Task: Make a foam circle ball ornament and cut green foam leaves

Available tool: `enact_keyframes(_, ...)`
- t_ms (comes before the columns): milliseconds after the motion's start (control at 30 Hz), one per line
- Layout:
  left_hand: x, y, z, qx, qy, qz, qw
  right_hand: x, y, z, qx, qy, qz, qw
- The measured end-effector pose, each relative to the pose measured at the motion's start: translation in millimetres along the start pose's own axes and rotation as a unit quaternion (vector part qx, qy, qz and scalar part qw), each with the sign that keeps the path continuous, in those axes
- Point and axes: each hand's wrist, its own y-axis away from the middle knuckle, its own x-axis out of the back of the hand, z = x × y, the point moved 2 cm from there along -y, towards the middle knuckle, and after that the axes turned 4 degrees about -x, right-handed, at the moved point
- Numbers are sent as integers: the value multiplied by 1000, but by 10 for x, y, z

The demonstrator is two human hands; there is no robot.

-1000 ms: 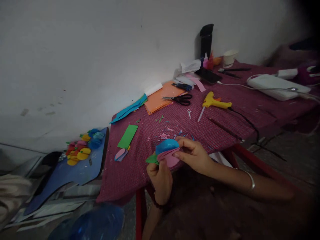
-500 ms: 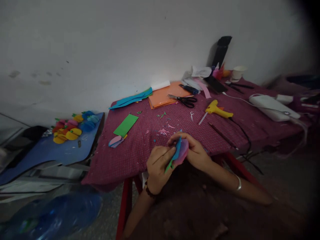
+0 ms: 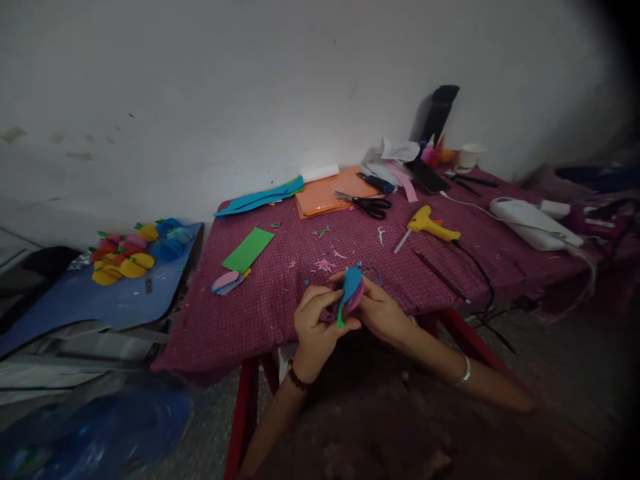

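Observation:
Between my two hands is a small layered craft piece (image 3: 352, 287), blue on one side and pink-purple on the other, with a green tip at its lower end. My left hand (image 3: 319, 323) pinches it near the green tip. Fingers of my right hand (image 3: 383, 309) close round its pink side and partly hide it. Under and beyond the hands, thin pink, blue and green scraps (image 3: 325, 265) lie scattered on the checked maroon tablecloth (image 3: 270, 293). Left of them are a green rectangle sheet (image 3: 249, 249) and a little stack of cut pink and blue pieces (image 3: 229, 282).
Black-handled scissors (image 3: 367, 203) rest partly on orange sheets (image 3: 323, 193), near a utility knife (image 3: 375, 182). A yellow glue gun (image 3: 433, 225) and a pencil (image 3: 440, 273) lie to the right. Colourful finished fruit shapes (image 3: 135, 260) sit on a blue board (image 3: 165, 290) at left.
The craft piece has turned in my hands, so more of its blue side and less of its pink side shows. My left fingers have shifted toward the green tip.

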Motion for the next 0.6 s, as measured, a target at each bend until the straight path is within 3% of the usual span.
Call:
enact_keyframes(200,57,-13,-25,95,113,31,989,-5,-63,33,-24,-79,-10,997)
enact_keyframes(300,97,-72,43,138,142,-8,980,41,-75,-2,0,-13,-15,1000)
enact_keyframes(433,114,-124,125,143,118,-54,981,108,-59,-106,66,110,12,992)
enact_keyframes(600,97,-109,135,149,77,-28,985,152,-39,-160,101,183,37,977)
